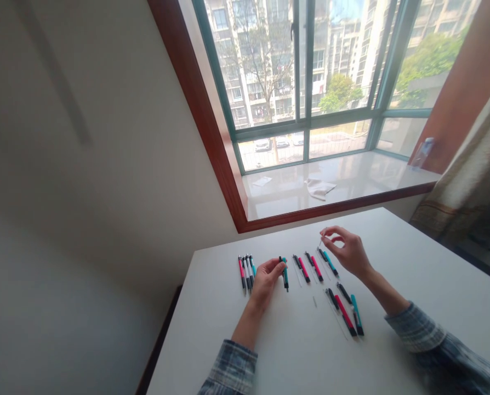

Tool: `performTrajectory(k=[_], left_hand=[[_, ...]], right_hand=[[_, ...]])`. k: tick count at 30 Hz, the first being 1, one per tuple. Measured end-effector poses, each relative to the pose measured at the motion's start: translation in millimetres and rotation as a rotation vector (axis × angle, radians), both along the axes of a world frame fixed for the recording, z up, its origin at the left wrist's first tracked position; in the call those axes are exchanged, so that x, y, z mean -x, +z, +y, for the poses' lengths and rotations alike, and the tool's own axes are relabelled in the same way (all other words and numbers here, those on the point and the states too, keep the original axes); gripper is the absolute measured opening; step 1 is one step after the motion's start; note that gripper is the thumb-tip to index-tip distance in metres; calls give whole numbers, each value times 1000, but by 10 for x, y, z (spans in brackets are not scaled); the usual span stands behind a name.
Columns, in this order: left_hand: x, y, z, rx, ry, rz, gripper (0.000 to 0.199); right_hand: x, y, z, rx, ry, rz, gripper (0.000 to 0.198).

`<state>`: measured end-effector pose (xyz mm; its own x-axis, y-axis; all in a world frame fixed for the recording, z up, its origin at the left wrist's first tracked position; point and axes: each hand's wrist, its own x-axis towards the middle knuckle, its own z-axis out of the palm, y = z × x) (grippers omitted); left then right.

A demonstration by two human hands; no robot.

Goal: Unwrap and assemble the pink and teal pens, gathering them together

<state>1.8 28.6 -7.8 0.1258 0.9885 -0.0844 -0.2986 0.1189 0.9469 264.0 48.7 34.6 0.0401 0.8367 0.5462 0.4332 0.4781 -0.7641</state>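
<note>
My left hand (266, 281) is closed around a teal and black pen body (285, 277), held upright between thumb and fingers. Farther right, my right hand (349, 251) pinches a thin pen refill (320, 240), mostly hidden by the fingertips. Just below those fingertips lies a taken-apart pen with a teal barrel (330, 263). Between my hands are two sets of pen parts with pink barrels (303, 270), (317, 269) and thin refills beside them. Nearer to me lie another pink barrel (346, 315), a teal barrel (357, 315) and black grip parts.
Several whole pens (246, 274) lie side by side left of my left hand. A small thin piece (314, 301) rests on the white table (302, 356). Behind the table, a windowsill (286, 197) holds a crumpled cloth (320, 188); a curtain (454, 170) hangs right.
</note>
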Motion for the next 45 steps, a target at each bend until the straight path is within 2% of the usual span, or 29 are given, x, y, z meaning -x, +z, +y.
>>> performTrajectory(k=[3, 5, 10, 13, 21, 38, 45], left_hand=[[1, -39, -22, -9, 18, -6, 38], [9, -57, -34, -11, 21, -21, 39], [15, -55, -54, -29, -37, -74, 37], [9, -42, -62, -20, -33, -76, 37], [16, 7, -80, 11, -28, -68, 36], [-13, 11, -73, 0, -22, -80, 43], [-8, -6, -82, -9, -40, -64, 46]], right_hand=[[41, 46, 33, 30, 87, -12, 18], [99, 32, 41, 9, 93, -16, 14], [231, -75, -36, -241, 70, -267, 7], [251, -112, -113, -308, 91, -318, 11], [255, -116, -164, -239, 25, -227, 8], [326, -185, -203, -156, 81, -188, 6], [345, -249, -192, -76, 101, -119, 6]])
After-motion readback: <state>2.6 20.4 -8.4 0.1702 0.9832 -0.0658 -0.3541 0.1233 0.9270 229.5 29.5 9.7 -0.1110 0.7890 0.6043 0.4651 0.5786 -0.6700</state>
